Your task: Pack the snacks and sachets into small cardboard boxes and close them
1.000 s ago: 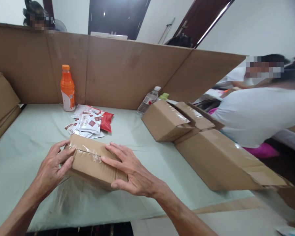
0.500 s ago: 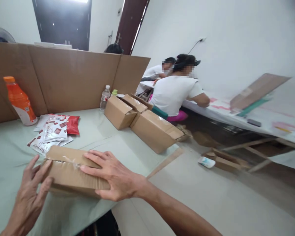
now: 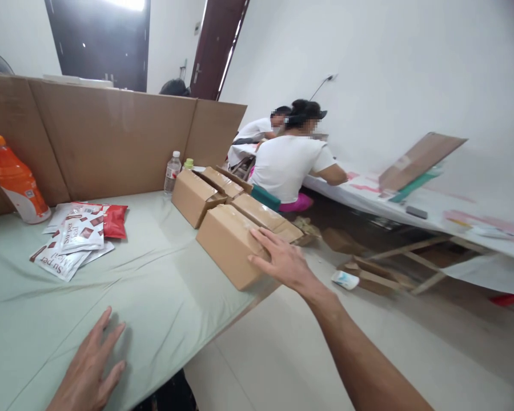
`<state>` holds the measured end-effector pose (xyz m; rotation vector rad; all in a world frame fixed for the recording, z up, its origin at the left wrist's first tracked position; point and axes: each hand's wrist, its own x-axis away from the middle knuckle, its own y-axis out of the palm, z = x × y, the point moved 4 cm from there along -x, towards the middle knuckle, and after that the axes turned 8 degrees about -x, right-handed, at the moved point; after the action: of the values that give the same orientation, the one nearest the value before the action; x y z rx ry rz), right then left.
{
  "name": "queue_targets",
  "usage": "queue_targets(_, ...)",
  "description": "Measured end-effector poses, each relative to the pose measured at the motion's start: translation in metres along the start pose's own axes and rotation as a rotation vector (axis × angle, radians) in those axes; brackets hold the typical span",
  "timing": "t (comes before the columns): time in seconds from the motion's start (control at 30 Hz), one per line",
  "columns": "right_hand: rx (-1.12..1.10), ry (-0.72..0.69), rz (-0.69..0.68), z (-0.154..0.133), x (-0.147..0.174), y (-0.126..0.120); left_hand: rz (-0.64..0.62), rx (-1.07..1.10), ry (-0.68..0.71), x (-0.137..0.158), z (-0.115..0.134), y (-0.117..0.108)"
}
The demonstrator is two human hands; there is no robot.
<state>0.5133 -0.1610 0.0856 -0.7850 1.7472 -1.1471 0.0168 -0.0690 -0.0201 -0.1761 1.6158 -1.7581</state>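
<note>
While the right hand point(image 3: 285, 260) rests splayed on a closed carton point(image 3: 227, 251) already beside other cartons point(image 3: 193, 202), Su-per Meal sachets point(image 3: 82, 233) lie loose beyond the empty, spread left hand point(image 3: 89, 365).

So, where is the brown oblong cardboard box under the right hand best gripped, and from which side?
Probably across its width at the near end, from above: the box is longer than wide, its left wall stands exposed, and another brown oblong cardboard box sits close along its right side.

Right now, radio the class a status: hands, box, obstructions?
Right hand on cardboard box. Left hand open, holding nothing. Box near table edge. Other boxes close by, far side.
</note>
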Motion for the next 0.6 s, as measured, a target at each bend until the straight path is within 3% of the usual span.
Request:
queue_targets(0.13, 0.131, 0.021, 0.139, -0.021, -0.007, -0.001, -0.033, -0.072, 0.004, 0.020, -0.002, -0.005)
queue_targets(0.23, 0.153, -0.026, 0.336, -0.052, 0.010, -0.003, -0.168, -0.035, -0.011, 0.026, 0.005, -0.022)
queue_targets(0.3, 0.052, -0.133, 0.388, -0.079, 0.022, 0.005, -0.268, 0.007, -0.036, 0.026, 0.011, -0.032)
queue_targets(0.37, -0.133, -0.255, 0.304, -0.111, 0.026, 0.027, -0.355, 0.043, -0.093, 0.022, 0.015, -0.039)
queue_targets(0.43, -0.380, -0.309, 0.118, -0.144, 0.016, 0.062, -0.437, 0.091, -0.146, 0.019, 0.018, -0.041)
queue_targets(0.53, -0.715, -0.199, -0.138, -0.192, -0.026, 0.126, -0.493, 0.157, -0.181, 0.020, 0.023, -0.042)
queue_targets(0.6, -0.815, -0.119, -0.194, -0.226, -0.062, 0.164, -0.484, 0.172, -0.176, 0.026, 0.024, -0.047)
